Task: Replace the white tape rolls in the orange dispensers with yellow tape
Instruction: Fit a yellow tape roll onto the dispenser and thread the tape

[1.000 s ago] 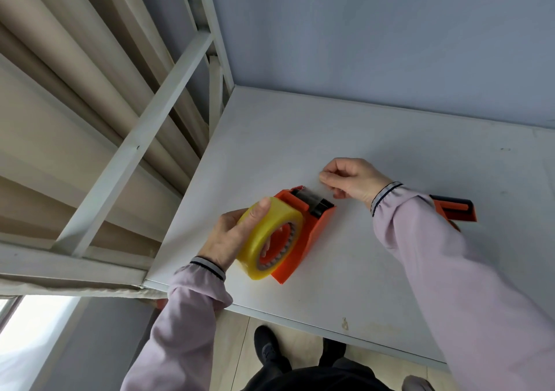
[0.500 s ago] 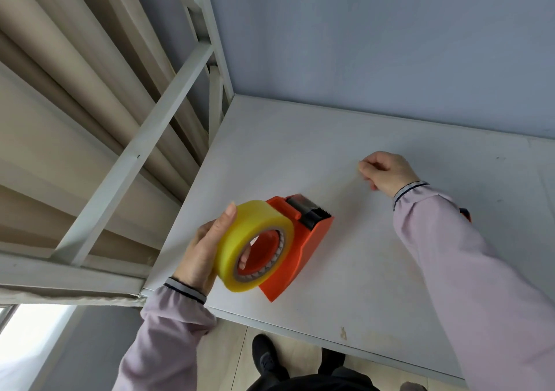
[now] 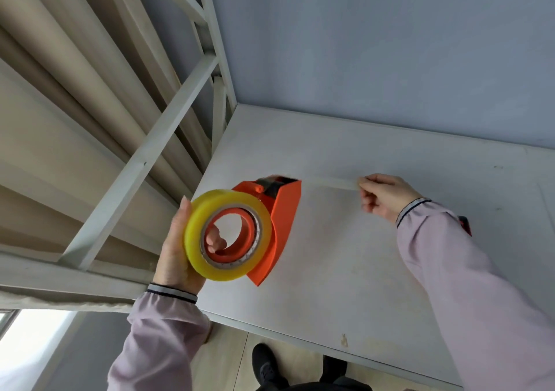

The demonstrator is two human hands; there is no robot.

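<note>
An orange dispenser [image 3: 279, 225] with a yellow tape roll [image 3: 222, 207] on its hub is lifted above the white table [image 3: 345, 270]. My left hand [image 3: 174, 255] grips it from the left, with fingers through the orange core. A pale strip of tape [image 3: 330, 182] stretches from the dispenser's cutter end to my right hand [image 3: 384, 195], which pinches the strip's free end. A second orange dispenser [image 3: 465, 225] lies mostly hidden behind my right sleeve.
A grey wall [image 3: 390, 45] stands behind the table. A white metal frame [image 3: 168, 126] and beige curtains [image 3: 60, 90] rise on the left. The table's front edge [image 3: 300, 345] runs above the floor, where dark shoes [image 3: 264, 366] show.
My left hand raised the dispenser off the table and turned the roll toward me. My right hand moved right, away from the cutter, drawing a strip of tape out.
</note>
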